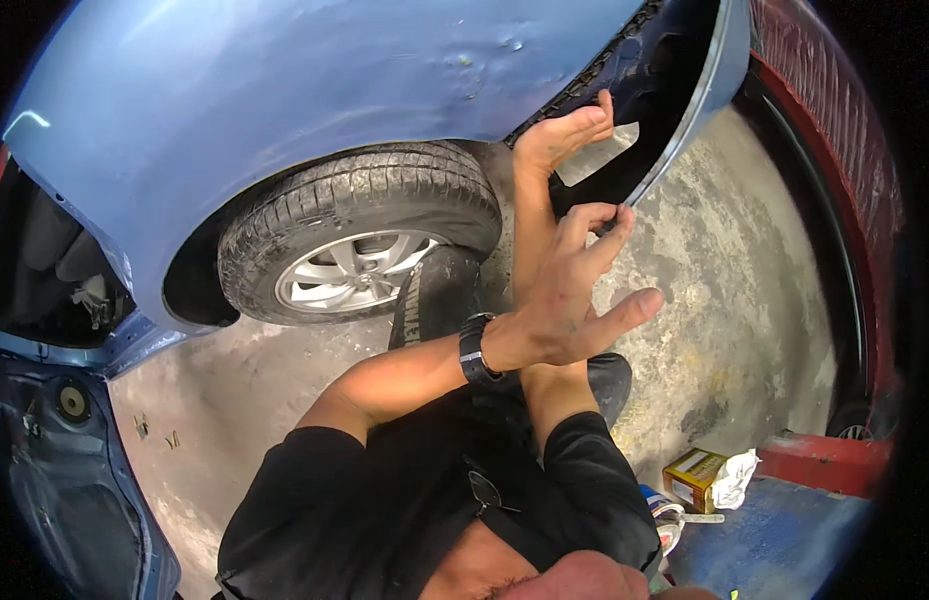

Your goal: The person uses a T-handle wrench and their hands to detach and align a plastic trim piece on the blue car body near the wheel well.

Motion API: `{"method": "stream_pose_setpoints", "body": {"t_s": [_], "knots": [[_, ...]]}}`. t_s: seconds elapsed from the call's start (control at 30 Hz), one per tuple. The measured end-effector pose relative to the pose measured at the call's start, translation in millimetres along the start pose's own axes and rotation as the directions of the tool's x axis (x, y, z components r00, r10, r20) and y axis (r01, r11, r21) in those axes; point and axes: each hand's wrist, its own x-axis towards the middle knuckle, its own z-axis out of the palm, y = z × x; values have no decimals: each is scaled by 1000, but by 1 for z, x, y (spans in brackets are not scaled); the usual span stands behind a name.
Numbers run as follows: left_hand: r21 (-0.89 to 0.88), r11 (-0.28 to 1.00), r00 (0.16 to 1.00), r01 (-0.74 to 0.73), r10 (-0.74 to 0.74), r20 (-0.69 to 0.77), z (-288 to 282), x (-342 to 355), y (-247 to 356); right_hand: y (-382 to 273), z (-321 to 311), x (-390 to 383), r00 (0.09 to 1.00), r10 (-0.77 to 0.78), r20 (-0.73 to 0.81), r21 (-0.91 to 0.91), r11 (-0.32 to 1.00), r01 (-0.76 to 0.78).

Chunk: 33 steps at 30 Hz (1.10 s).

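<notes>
Head view: a blue car body [284, 90] arches over the tyre [354, 215], its loose bumper [699, 90] hanging above the concrete floor [744, 300]. The right hand [564, 135] presses open-palmed on the bumper's inner edge; the left hand [574, 295], fingers spread, pinches its lower lip. Judging by that light grip, the lip could slip and spring back.

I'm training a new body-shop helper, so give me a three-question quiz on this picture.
1. True or false: the front wheel is off the blue car.
2. Which wrist wears the black watch? A) left B) right
3. Fill in: both hands, left hand and right hand, are at the edge of the loose front ____.

Key: 1 false; 2 A; 3 bumper.
</notes>
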Motion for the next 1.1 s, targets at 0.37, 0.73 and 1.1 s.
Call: {"method": "stream_pose_setpoints", "body": {"t_s": [0.37,0.73,1.1], "knots": [[2,1000,1000,-22,22,17,-2,-3,6,-13,6,-3,992,1,-129,-32,999,-5],[58,998,998,-29,32,-48,3,-3,1,0,-4,5,999,-52,-14,-23,998,52],[42,999,1000,-11,12,-21,4,-3,9,-27,-13,23,973,203,-114,40,979,-200]]}}
